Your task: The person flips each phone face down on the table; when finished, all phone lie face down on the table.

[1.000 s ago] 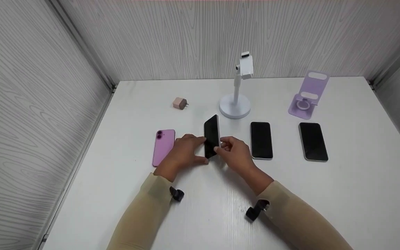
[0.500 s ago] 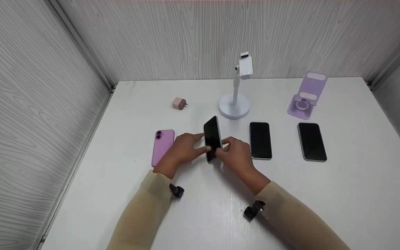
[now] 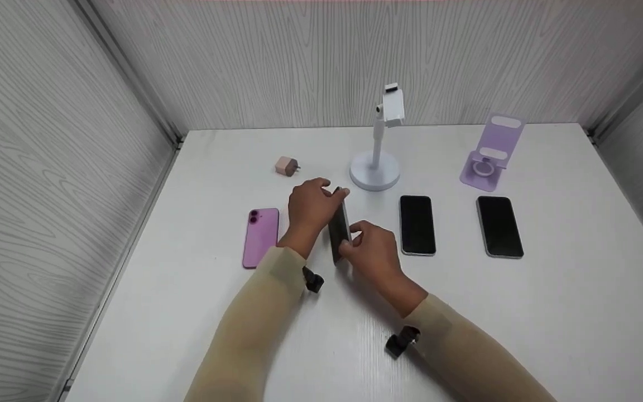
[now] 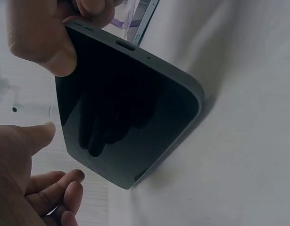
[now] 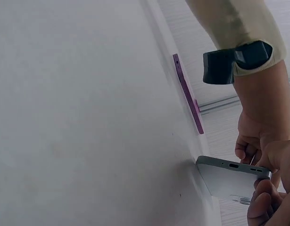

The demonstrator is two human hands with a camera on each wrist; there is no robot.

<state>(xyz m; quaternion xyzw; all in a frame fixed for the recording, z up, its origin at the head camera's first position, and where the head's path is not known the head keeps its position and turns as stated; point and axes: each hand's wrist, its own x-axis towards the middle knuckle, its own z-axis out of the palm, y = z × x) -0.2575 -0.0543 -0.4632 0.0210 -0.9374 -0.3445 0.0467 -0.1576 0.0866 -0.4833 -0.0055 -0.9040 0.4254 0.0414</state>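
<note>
A phone [image 3: 337, 240] with a black screen stands on its long edge on the white table. My right hand [image 3: 374, 251] grips its near end, the thumb on the screen side and fingers behind. In the left wrist view the right thumb presses the glass [image 4: 121, 113] beside the charging port. My left hand [image 3: 310, 209] is at the far end of the phone, thumb stretched toward its upper corner. The left wrist view shows the left fingers loosely bent and apart from the phone. The phone's pale back [image 5: 225, 181] shows in the right wrist view.
A pink phone [image 3: 260, 237] lies face down on the left. Two black-screened phones [image 3: 417, 226] [image 3: 499, 226] lie to the right. Behind are a charger plug [image 3: 286, 166], a white phone stand [image 3: 375, 172] and a purple folding stand [image 3: 492, 151].
My left hand has let go of the phone's near part and moved forward to its far end. The phone has turned more edge-on, while my right hand keeps its grip.
</note>
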